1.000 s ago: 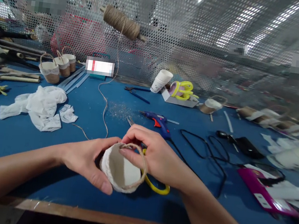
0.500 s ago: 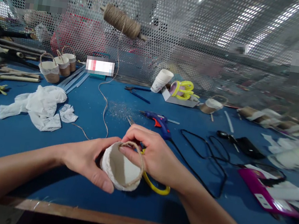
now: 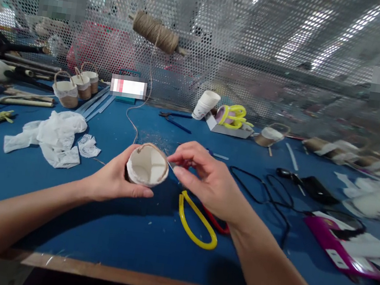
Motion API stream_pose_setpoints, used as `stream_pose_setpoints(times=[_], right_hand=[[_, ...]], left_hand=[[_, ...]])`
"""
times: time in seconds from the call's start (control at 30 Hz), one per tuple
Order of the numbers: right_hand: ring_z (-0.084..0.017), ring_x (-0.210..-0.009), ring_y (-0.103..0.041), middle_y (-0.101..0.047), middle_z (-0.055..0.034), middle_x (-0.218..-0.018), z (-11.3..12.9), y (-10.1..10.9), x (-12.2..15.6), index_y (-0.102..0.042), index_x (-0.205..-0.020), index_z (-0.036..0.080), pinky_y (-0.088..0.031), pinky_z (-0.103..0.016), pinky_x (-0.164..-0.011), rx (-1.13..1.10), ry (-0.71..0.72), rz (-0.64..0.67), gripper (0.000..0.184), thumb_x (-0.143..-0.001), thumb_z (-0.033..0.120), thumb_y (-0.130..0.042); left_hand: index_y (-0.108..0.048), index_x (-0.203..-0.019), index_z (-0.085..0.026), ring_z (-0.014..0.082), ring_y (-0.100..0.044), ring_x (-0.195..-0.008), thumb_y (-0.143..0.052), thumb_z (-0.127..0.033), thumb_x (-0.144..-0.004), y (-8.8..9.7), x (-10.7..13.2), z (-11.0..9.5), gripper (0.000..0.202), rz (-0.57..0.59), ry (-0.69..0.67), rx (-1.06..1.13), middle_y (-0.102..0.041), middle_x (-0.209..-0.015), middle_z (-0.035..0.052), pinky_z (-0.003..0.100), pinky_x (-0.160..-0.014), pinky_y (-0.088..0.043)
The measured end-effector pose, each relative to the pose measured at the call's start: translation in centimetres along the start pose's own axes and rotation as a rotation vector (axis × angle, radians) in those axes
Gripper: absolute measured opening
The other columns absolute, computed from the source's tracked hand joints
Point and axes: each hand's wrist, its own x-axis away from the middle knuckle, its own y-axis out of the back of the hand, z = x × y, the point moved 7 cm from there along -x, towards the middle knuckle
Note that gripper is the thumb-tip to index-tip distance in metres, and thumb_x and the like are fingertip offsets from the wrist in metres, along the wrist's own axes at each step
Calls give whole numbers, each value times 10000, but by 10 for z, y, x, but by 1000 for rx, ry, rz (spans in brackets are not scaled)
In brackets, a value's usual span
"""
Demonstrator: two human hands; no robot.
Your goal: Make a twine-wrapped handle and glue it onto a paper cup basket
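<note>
Three baskets (image 3: 81,88), twine-handled, grouped at back. One lace heap (image 3: 59,131), one lace scrap (image 3: 89,147) laid nearer. Left hand (image 3: 110,179): thumb and fingers curled around one cup (image 3: 144,166), single twine handle attached, mouth tilted toward viewer. One pliers (image 3: 178,124) laid behind. Right hand (image 3: 211,178): thumb and forefinger brought close beside cup's right rim; whether anything is pinched cannot be told. One scissors (image 3: 211,245) laid below, partly covered. One purple case (image 3: 330,240) placed far right.
</note>
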Motion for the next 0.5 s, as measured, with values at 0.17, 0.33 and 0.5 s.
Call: stream_pose_setpoints(times=[0.17,0.33,0.5], right_hand=[[-85,-621,-440,-433,27,-700,-2,-14,4,-556,-971,199,-400,-210,-581,49,-87,185,231,-745,171,-591],[-69,-541,-413,-435,44,-620,-3,-25,5,-560,-871,180,-372,-194,-516,-3,-125,252,97,-775,170,-547],[-61,-511,-401,-446,40,-606,-1,-28,6,-558,-786,164,-359,-187,-487,12,-113,275,30,-785,170,-529]], left_hand=[[-342,-1093,-174,230,-519,-1005,-728,-260,-602,4,0,-1,631,-51,-37,-80,-531,-1092,91,356,-864,-408],[-338,-1075,-191,231,-546,-961,-729,-274,-594,1,1,-5,626,-47,-54,-166,-545,-1065,79,369,-829,-436],[-327,-1078,-192,237,-548,-961,-735,-272,-584,0,0,-6,646,-41,-61,-169,-548,-1065,86,372,-825,-440]])
